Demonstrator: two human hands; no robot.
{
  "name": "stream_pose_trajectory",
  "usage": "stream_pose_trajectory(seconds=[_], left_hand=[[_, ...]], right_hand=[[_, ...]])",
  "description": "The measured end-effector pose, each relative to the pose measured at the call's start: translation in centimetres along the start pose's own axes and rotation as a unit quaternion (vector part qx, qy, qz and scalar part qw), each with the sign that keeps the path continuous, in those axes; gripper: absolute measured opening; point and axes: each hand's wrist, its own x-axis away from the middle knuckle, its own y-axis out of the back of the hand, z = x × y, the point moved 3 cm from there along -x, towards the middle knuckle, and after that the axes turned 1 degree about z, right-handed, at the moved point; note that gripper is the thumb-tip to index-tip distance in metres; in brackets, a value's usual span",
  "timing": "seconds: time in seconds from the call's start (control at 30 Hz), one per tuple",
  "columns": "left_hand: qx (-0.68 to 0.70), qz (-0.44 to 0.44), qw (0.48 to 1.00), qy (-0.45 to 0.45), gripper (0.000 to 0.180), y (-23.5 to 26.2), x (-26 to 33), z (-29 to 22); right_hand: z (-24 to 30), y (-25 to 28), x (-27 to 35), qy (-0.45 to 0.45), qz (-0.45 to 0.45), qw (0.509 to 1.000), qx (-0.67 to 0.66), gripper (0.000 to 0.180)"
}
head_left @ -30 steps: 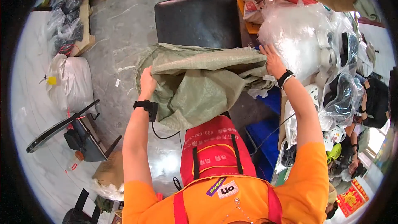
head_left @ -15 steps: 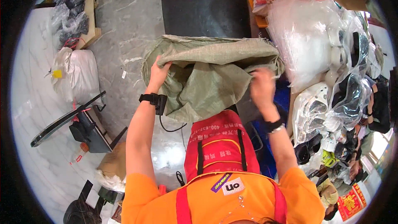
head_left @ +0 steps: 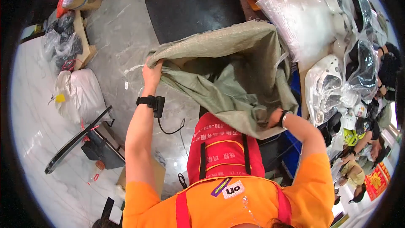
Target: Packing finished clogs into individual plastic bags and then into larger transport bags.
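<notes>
A large grey-green woven sack [head_left: 236, 80] hangs open in front of me, its mouth gaping toward me. My left hand [head_left: 152, 71] grips the sack's rim at its left corner and holds it up. My right hand [head_left: 275, 118] is at the sack's lower right edge, mostly hidden by the fabric, with only the wrist and watch band showing; it seems to clutch the cloth. A black band with a small device sits on my left wrist [head_left: 152, 101]. I wear an orange shirt and a red apron [head_left: 221, 152].
A black chair seat [head_left: 194, 4] stands behind the sack. Clear plastic bags of white and black helmets [head_left: 337, 59] pile up on the right. A white filled sack [head_left: 78, 95] and a black folding stand [head_left: 80, 141] lie on the grey floor at left.
My right hand has dropped from the sack's upper right corner to its lower right edge. The sack's mouth has opened wider, and my left hand keeps its hold on the left corner.
</notes>
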Motion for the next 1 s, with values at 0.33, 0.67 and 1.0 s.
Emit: stream_pose_trajectory(seconds=[0.33, 0.67, 1.0], left_hand=[[0.066, 0.047, 0.995, -0.057, 0.030, -2.2, -1.5, -1.1], [-0.259, 0.052, 0.963, -0.049, 0.054, -0.6, -0.7, -3.5], [-0.031, 0.117, 0.982, -0.145, 0.054, -0.6, -1.9, -2.0]], right_hand=[[0.0, -1.6, 11.9, -0.102, -0.122, 0.987, -0.027, 0.022], [1.8, 0.0, 2.9, -0.046, -0.274, 0.957, -0.080, 0.019], [3.2, 2.5, 4.2, -0.029, -0.147, 0.984, -0.096, 0.016]])
